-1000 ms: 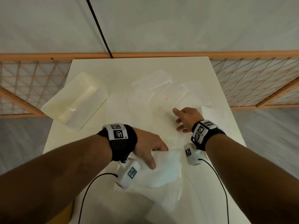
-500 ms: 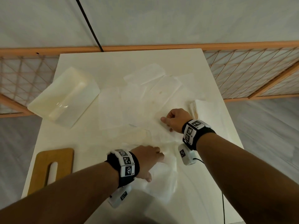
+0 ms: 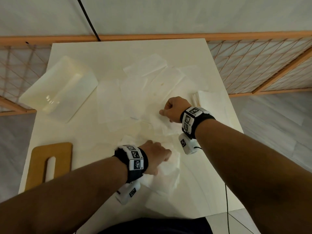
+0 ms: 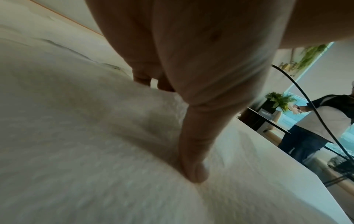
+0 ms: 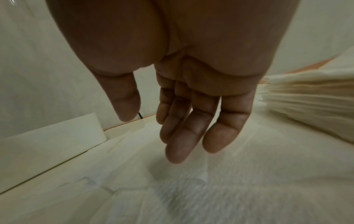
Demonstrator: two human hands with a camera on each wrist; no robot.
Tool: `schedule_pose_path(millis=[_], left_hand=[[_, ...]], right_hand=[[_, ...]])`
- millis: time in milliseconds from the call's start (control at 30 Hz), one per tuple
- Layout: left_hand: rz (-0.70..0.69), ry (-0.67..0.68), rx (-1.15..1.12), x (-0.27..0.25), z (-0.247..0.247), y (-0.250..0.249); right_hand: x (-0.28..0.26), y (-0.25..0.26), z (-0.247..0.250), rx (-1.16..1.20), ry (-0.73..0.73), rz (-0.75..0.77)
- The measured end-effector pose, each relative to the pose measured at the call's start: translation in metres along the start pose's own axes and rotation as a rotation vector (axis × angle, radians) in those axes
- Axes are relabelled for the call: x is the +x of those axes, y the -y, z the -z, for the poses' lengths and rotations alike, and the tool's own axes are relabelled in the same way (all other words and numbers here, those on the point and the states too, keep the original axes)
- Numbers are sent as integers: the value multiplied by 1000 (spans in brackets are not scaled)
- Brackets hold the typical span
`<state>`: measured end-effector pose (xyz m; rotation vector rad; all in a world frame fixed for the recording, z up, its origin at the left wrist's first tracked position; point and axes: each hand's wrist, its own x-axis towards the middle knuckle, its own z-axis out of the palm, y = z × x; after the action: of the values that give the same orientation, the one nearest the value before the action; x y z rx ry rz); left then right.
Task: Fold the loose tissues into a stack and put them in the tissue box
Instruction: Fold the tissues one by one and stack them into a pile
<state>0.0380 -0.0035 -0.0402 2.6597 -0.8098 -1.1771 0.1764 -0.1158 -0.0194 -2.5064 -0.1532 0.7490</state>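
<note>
Here, left hand point(image 3: 156, 153) flat on tissue point(image 3: 168, 171)

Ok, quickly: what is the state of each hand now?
Left hand: open, pressing on a loose tissue.
Right hand: open, holding nothing.

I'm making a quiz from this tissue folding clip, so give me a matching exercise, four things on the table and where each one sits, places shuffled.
Things:
1. tissue box
2. wooden lid
3. folded tissue stack
4. left hand

Places:
A. near left corner of the table
B. right edge, beside the right hand
C. far left, hanging over the edge
D. near middle, pressing a tissue

Pairs: 1-C, 2-A, 3-B, 4-D
</note>
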Motion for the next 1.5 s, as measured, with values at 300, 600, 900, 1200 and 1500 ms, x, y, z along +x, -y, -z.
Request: schedule_pose_path(millis=[300,600,900,1200,1500], left_hand=[[68,18,-234,-10,20,16],[131,-70,48,-4,2,26],[401,-478,-191,13,57,92],[335,-594,-343,38,67,106],[238,-518,-165,72,87,106]], right_hand=[[-7,-3,9,-4,-6,-2],[1,-15,7,-82,-47,-65],[23,-14,-6,-291,-24,-23],[25,-22,-20,-348,-71,-60],[14,-22,-5,-152,-84,-20]])
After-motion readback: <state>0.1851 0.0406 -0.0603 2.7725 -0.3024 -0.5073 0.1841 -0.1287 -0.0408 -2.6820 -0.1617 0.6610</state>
